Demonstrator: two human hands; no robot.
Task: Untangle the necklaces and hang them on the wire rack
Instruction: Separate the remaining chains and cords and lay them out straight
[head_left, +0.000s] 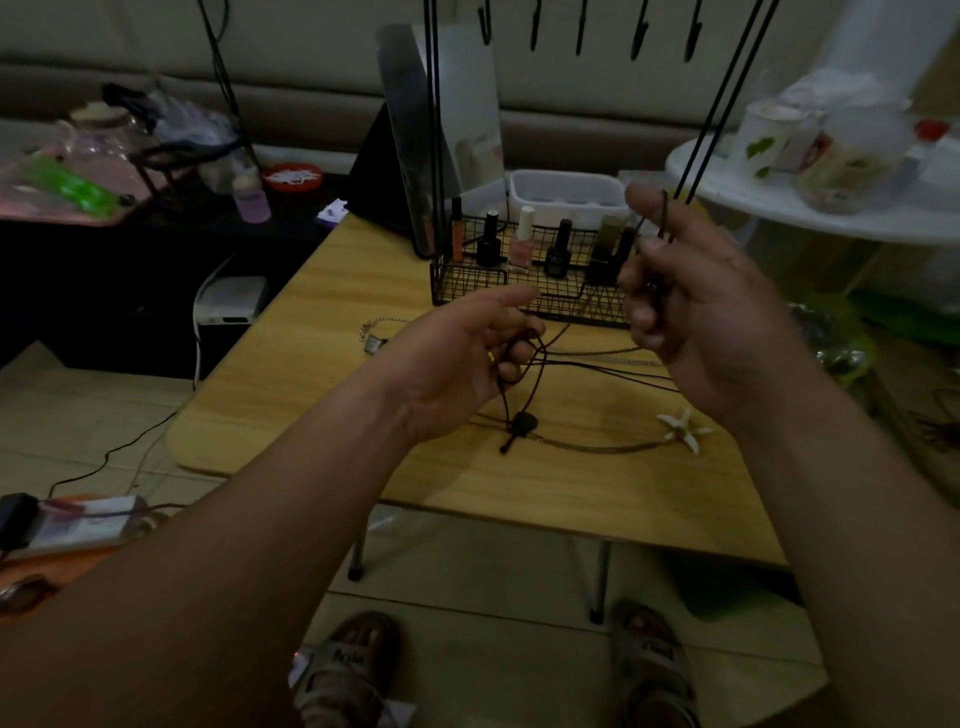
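Observation:
My left hand (467, 358) holds a dark cord necklace (524, 384) above the wooden table (291, 395); its dark pendant (522, 425) dangles just over the tabletop. My right hand (691, 306) is raised in front of the black wire rack (519, 283) and pinches another stretch of dark cord (660, 234) between thumb and fingers. More thin cords run across the table between the hands. A white starfish pendant (683, 428) on a thin chain lies at the right. A silver chain with a square pendant (375, 335) lies at the left.
The rack's basket holds several nail polish bottles (521, 241); its two uprights (434, 130) rise to hooks (582, 28) at the top edge. A mirror (441, 130) and a white tray (566, 195) stand behind. A round white side table (810, 208) is at right.

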